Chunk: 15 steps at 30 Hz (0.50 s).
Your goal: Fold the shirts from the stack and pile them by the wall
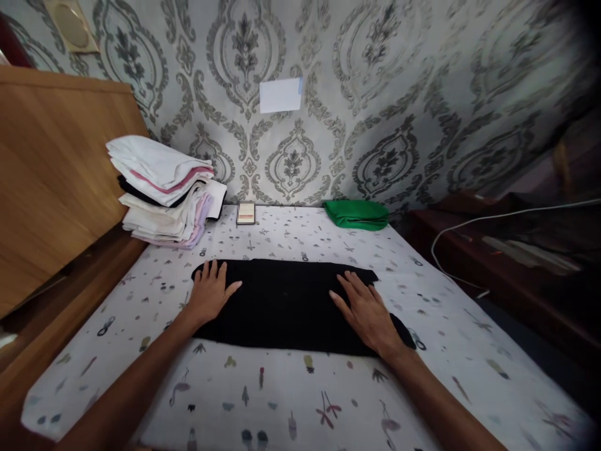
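Observation:
A black garment, folded into a long flat band, lies crosswise on the patterned white sheet. My left hand rests flat on its left end, fingers spread and thumb pointing inward. On the right end lies my right hand, palm down with its fingers stretched out. Neither hand grips the cloth. The garment's exact kind cannot be made out in this folded state.
A stack of folded clothes stands at the back left beside a wooden board. A small box and a folded green cloth lie near the wall. To the right, a white cable hangs over a dark red surface.

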Available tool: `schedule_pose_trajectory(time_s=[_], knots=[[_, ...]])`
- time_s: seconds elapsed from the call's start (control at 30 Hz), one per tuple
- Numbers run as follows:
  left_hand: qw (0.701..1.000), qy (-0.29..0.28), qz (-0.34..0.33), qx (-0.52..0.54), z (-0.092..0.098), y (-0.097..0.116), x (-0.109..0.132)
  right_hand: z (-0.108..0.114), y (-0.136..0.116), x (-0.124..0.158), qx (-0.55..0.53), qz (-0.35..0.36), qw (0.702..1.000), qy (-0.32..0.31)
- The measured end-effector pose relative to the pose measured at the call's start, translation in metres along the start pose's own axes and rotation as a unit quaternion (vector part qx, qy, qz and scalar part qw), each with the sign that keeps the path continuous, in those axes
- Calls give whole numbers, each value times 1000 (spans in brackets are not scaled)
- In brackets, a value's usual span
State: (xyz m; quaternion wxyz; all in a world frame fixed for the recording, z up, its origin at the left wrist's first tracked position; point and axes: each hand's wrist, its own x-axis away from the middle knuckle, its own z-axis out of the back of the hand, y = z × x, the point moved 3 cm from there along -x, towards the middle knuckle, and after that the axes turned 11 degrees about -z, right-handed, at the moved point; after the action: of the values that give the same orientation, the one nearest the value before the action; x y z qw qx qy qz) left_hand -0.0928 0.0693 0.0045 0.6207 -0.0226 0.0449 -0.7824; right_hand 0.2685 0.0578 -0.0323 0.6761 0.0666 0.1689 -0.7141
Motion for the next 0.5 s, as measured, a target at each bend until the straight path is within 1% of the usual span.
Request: schedule_pose_trajectory(time_s=[0.1,0.2,0.27,0.33,0.5], knots=[[1000,10,-6,-23,17,-6,-10,0,1,-1,-4,-8,1000,-11],[998,-10,-24,-54,32,-14,-24,-1,2,-2,-11,-14,1000,-21],[996,-24,-42,-70,38,-19,-31,-1,2,-2,-12,-17,999,-26],[995,-31,-52,-77,40,-25,-33,-2,2,-3,-10,-19,999,-29],[996,-18,-37,-74,33,-44,-26,-5,4,-5,-3,-22,999,-28]])
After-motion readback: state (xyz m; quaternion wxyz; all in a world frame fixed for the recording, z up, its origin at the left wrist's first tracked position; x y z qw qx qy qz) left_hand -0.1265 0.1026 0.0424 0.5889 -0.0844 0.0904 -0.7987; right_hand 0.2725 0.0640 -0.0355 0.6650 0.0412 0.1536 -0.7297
